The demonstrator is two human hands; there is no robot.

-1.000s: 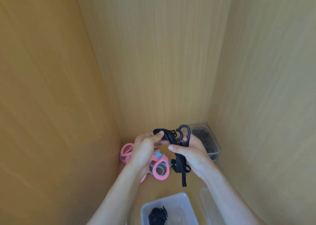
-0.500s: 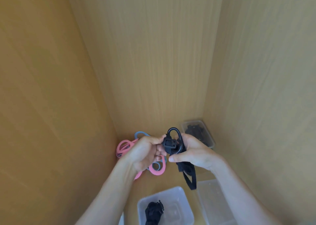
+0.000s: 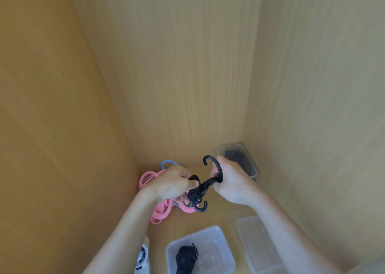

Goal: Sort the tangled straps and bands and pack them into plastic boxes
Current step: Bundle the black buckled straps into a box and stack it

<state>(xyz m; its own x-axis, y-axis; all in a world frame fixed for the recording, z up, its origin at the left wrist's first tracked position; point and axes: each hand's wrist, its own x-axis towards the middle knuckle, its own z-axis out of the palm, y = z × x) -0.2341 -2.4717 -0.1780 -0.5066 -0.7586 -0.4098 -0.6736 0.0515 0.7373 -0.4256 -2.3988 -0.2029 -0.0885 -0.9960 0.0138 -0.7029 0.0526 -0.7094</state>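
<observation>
Both hands hold a black strap with hooks (image 3: 201, 188) above the wooden floor. My left hand (image 3: 171, 183) grips the bunched strap near its lower hook. My right hand (image 3: 231, 182) grips the upper end, and a black hook curls out above its fingers. Under my left hand lies a tangle of pink and blue bands (image 3: 160, 210). A clear plastic box (image 3: 218, 250) near the bottom holds a black bundle (image 3: 185, 257). Another clear box (image 3: 253, 169) in the back right corner holds dark straps.
An empty-looking clear box (image 3: 258, 246) stands at the lower right beside the first. A white object (image 3: 143, 255) shows at the bottom left of the boxes. Wooden walls (image 3: 187, 76) close in on the left, back and right.
My hands have drawn apart and stretched the black strap between them. One hook now points up at my right hand, the other hangs below my left. The hanging tail is gone.
</observation>
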